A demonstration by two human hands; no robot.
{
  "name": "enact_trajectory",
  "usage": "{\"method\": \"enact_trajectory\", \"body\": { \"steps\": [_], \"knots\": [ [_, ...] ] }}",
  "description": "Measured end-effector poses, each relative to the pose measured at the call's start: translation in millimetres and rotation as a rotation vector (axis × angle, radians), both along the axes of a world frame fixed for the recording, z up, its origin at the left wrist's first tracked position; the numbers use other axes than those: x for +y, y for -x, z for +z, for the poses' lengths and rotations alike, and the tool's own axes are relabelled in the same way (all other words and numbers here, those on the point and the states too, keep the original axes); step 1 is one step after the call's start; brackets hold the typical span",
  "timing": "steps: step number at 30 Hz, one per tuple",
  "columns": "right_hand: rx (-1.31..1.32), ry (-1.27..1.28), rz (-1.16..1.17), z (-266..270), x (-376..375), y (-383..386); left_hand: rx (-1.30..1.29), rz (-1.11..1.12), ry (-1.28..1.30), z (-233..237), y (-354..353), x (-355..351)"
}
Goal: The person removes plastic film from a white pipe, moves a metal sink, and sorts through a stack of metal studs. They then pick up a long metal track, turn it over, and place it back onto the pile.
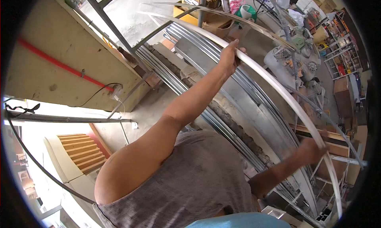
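A long white pole [278, 87], bowed by the wide lens, crosses the view from the upper middle to the lower right. My left hand [229, 59] is closed round it, fingers wrapped about its upper stretch. Lower down, my right hand [309, 150] is at the same pole, overlapping it. Motion smears that hand, so its fingers and anything in them cannot be made out. The pole itself looks sharp.
Long metal profiles [174, 77] and a broad metal sheet [254, 113] lie beneath my arms. Metal frame bars [107, 21] rise at upper left beside a beige panel [51, 61]. Tanks [278, 63], bags and laden shelves [341, 57] fill the right side.
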State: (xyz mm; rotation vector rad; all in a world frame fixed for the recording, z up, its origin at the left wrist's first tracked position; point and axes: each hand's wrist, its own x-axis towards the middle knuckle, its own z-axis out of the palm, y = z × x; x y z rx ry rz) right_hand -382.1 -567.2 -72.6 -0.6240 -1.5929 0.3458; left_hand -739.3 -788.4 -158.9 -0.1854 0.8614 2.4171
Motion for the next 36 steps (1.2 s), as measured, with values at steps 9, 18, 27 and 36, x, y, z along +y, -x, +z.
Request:
{"method": "enact_trajectory", "body": {
  "steps": [9,18,27,36],
  "knots": [
    [0.682,0.548,1.003,49,-46,14,-0.092,0.255,-0.079,-35,126,-39],
    [-0.376,0.519,0.677,-23,-210,240,-0.184,0.315,-0.014,-52,172,-78],
    [-0.895,0.258,0.763,-69,-238,358,-0.084,0.124,0.121,-44,206,-122],
    [-0.501,0.804,0.700,-91,-176,360,0.055,0.108,0.275,-143,302,-162]
  ]
}}
